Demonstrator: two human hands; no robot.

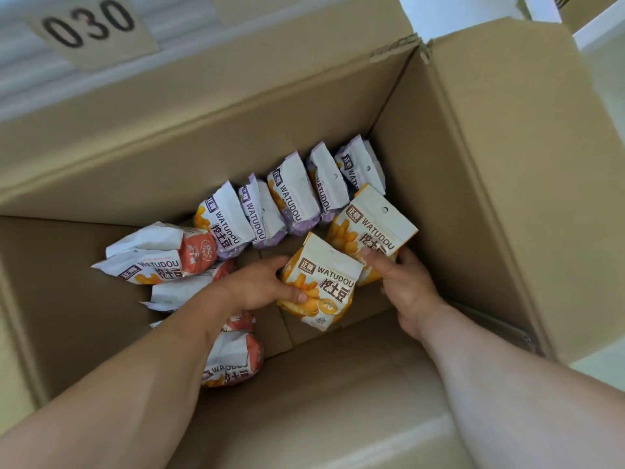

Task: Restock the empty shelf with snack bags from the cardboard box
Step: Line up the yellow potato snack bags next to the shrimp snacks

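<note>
Reaching both arms deep into the large open brown cardboard box (456, 170), nearly emptied, remaining stock lying on its floor. Left hand (267, 286) pinching the near orange-and-white "WATUDOU" snack bag (321, 282) by its left edge, thumb on the front face, fingers curling behind. Right hand (406, 282) gripping the second orange-and-white snack bag (368, 231) at its lower edge, thumb pressing the printed front; this one leaning close to the box's right wall, slightly behind the first. Purple-and-white snack bags (291, 204) standing in a slanted row toward the far corner; red-and-white snack bags (159, 262) lying flat at left, partly under the left forearm. Shelf itself not showing clearly; only a pale edge with a tan "030" label (91, 25) above the box. Judging handling: pouches looking light, air-puffed, soft, film likely slick, contents probably brittle. Best taking hold at the flat sealed top strip near the hang hole, or lightly across the sides; avoiding squeezing the belly. Stacking several per hand looking feasible but slip-prone.
</note>
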